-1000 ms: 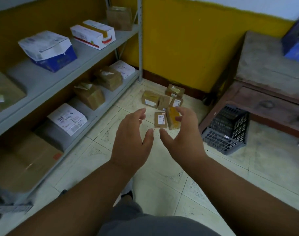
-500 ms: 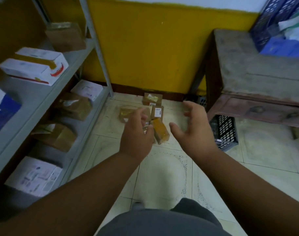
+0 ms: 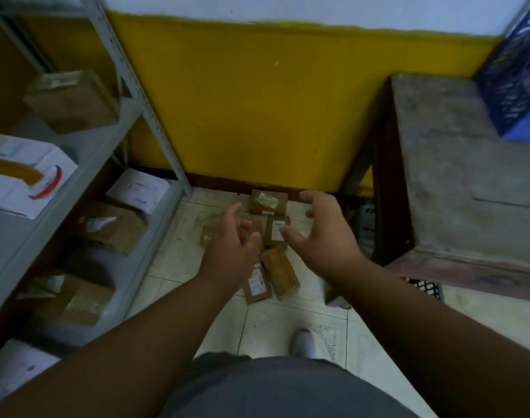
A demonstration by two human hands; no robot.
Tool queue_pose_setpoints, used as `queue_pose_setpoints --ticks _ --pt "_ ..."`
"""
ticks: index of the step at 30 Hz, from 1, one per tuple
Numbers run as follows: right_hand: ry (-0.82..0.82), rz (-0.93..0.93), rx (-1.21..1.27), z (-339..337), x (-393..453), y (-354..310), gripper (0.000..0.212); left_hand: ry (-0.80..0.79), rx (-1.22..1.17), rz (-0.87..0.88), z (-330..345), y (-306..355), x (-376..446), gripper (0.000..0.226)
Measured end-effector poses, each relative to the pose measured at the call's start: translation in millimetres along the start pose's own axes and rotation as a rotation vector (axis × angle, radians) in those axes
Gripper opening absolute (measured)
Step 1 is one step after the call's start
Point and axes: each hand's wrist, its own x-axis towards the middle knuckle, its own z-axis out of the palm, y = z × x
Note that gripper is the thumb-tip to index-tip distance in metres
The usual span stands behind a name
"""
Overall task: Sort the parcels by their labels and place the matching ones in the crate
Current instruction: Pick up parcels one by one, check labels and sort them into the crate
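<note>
Several small brown parcels with white labels lie in a heap on the tiled floor by the yellow wall: one at the back [image 3: 269, 201], one in the middle [image 3: 276, 231], a labelled one at the front [image 3: 257, 283] and a tape-wrapped one [image 3: 280, 272] beside it. My left hand [image 3: 232, 248] hovers over the heap's left side with loosely curled fingers, holding nothing. My right hand [image 3: 324, 233] is spread above the heap's right side, also holding nothing. A dark plastic crate [image 3: 425, 288] shows partly under the wooden table, mostly hidden by my right arm.
A grey metal shelf rack [image 3: 155, 122] with brown and white boxes fills the left. A worn wooden table [image 3: 468, 182] stands on the right with a blue crate [image 3: 512, 86] on it. My foot [image 3: 301, 342] is on the tiles below the heap.
I have stepped closer to the heap and the view has swung right. Both hands have moved forward over the parcels, still holding nothing.
</note>
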Motion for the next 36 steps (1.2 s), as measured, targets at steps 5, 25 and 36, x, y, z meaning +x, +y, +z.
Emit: queue_pose_setpoints --ticks 5,25,36 --pt "-0.014 0.049 0.019 5.8 89.6 -10.0 0.064 -0.010 -0.023 -0.012 -15.8 2.5 63.4 0.064" --pt "0.057 0.396 0.105 127.1 377.4 71.8 0.053 -0.369 -0.094 -0.319 38.5 -82.9 431.8 0.033" --pt "-0.167 0.652 0.001 343.9 444.9 357.6 0.047 -0.478 0.016 -0.603 269.7 -332.3 508.9 0.030"
